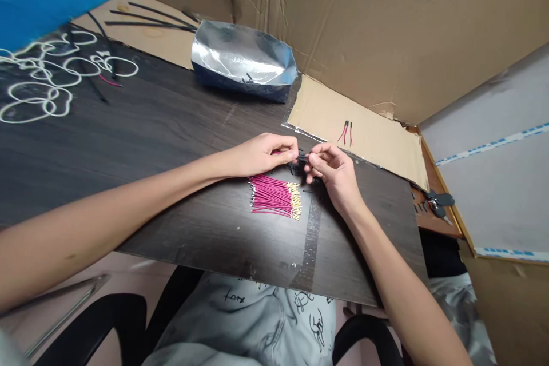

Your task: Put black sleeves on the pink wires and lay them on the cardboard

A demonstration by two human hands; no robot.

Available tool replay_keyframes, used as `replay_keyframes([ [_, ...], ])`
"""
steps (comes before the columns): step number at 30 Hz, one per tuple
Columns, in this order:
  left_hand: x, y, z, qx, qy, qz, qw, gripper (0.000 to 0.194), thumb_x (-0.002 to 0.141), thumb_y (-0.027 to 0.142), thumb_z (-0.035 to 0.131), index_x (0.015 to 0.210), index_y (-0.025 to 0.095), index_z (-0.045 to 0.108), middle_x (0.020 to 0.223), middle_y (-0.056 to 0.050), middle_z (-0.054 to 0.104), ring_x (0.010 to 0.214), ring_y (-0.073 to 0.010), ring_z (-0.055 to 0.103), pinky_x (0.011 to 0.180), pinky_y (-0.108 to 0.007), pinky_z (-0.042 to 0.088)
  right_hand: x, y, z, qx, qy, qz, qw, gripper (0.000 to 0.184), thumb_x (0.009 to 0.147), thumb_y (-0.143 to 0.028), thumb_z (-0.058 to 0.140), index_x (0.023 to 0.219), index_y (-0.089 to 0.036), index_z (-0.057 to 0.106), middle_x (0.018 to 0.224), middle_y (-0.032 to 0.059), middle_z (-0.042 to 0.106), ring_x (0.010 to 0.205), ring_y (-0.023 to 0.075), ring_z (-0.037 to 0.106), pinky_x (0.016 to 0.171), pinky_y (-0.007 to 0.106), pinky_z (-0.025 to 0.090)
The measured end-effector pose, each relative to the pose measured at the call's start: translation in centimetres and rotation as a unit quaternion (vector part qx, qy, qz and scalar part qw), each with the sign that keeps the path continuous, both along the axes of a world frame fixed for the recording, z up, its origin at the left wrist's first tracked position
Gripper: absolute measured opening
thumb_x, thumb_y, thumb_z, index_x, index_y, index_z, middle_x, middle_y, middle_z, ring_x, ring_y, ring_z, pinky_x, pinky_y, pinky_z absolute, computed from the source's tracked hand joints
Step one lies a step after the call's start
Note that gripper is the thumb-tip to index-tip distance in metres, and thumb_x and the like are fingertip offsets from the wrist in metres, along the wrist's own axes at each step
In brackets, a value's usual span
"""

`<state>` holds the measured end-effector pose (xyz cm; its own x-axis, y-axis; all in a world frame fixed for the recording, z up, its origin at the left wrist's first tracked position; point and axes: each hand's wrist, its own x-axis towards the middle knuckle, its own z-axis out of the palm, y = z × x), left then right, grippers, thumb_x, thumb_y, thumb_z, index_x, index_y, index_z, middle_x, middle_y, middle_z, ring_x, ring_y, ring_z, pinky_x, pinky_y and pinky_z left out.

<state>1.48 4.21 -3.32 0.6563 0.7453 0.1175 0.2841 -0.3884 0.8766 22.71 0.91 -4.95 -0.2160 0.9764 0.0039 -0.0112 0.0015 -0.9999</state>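
My left hand [277, 154] is closed in a pinch, with a bit of red wire showing between the fingers. Facing it, my right hand [329, 167] pinches what looks like a small black tube; the fingertips almost meet over the tabletop. Below my left hand lies a bundle of short red wires [272, 197], side by side, with metal tips on the left and yellowish ends on the right. Several loose black tube pieces [292, 168] lie on the table beneath and between my hands, partly hidden by them.
An open foil-lined bag [244, 57] with a few black bits stands at the back. Black-ended red wires [346, 132] rest on a cardboard strip [317, 106]. White loops [55, 77] lie at left, keys [440, 203] at right. Cardboard walls [386, 23] rise behind.
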Motion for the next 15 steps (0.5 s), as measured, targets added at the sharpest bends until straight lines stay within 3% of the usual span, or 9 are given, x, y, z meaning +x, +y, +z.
replay_keyframes([
  [6,0.07,0.14,-0.22,-0.015,-0.022,0.000,1.000,0.027,0.099,0.036,0.056,0.080,0.017,0.058,0.068,0.004,0.049,0.063,-0.0107,0.041,0.062,-0.026,0.033,-0.06,0.03,-0.15,0.031,-0.062,0.024,0.997,0.032,0.086,-0.050,0.068,0.098,-0.026,0.051,0.086,0.0013,0.057,0.073,0.0156,0.063,0.056,0.029,0.057],
  [10,-0.06,0.23,-0.26,-0.070,-0.047,-0.003,0.996,0.027,0.101,0.038,0.054,0.084,0.018,0.054,0.064,0.006,0.045,0.057,-0.0094,0.039,0.056,-0.024,0.032,0.26,-0.03,-0.38,0.082,-0.088,-0.015,0.993,0.024,0.092,-0.045,0.064,0.101,-0.025,0.054,0.088,0.0022,0.061,0.077,0.0163,0.064,0.060,0.030,0.056],
  [12,-0.09,0.29,-0.30,-0.091,-0.073,0.001,0.993,0.026,0.101,0.038,0.055,0.084,0.018,0.052,0.064,0.006,0.045,0.056,-0.0088,0.039,0.054,-0.024,0.032,0.48,-0.16,-0.45,0.141,-0.140,-0.030,0.980,0.016,0.096,-0.039,0.063,0.100,-0.024,0.058,0.091,0.0030,0.065,0.080,0.0166,0.064,0.065,0.031,0.055],
  [15,-0.07,0.40,-0.35,-0.122,-0.131,0.007,0.984,0.026,0.100,0.037,0.058,0.084,0.018,0.051,0.065,0.006,0.044,0.056,-0.0081,0.038,0.052,-0.023,0.031,0.55,-0.55,-0.33,0.248,-0.267,-0.019,0.931,0.006,0.099,-0.028,0.060,0.097,-0.024,0.062,0.092,0.0026,0.069,0.083,0.0177,0.063,0.075,0.035,0.052],
])
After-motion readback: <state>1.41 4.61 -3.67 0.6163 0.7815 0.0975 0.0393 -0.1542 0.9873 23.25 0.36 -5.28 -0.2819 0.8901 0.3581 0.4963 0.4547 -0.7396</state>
